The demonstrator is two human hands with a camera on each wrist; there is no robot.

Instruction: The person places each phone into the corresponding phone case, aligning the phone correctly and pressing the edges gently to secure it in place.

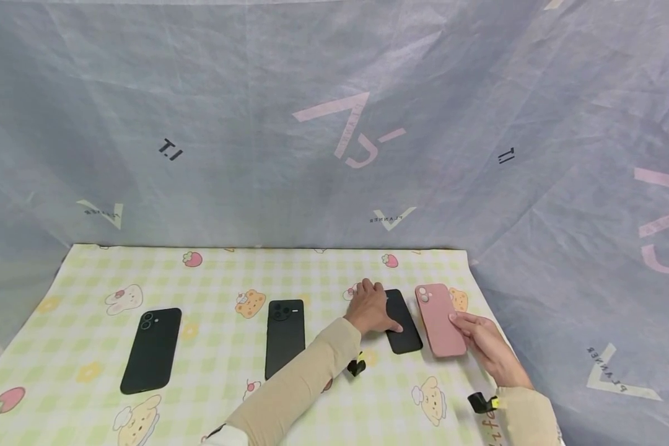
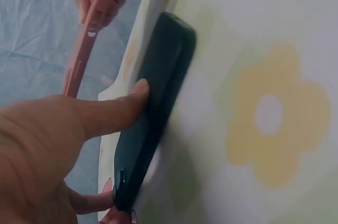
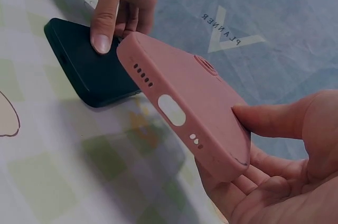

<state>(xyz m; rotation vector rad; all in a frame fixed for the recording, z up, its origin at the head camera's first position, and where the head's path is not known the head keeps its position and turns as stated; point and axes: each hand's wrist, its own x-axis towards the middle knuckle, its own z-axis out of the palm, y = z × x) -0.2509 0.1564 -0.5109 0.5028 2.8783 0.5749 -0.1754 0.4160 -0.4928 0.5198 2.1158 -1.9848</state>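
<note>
My right hand (image 1: 487,347) pinches a pink phone case (image 1: 441,322) by its right edge, thumb on its back. In the right wrist view, the pink case (image 3: 185,102) is tilted up, its port cutout facing the camera. Left of it lies a black phone case (image 1: 406,331). My left hand (image 1: 370,310) grips this black case at its far left part. The left wrist view shows the thumb on the back of the black case (image 2: 158,71) and a finger at its camera end. Whether a phone is inside the black case is hidden.
A black phone or case with a round camera block (image 1: 284,334) lies mid-table, partly behind the left sleeve (image 1: 301,378). Another black one with two lenses (image 1: 152,353) lies farther left. A checkered tablecloth (image 1: 212,396) covers the table; a grey-blue curtain (image 1: 245,142) hangs behind it.
</note>
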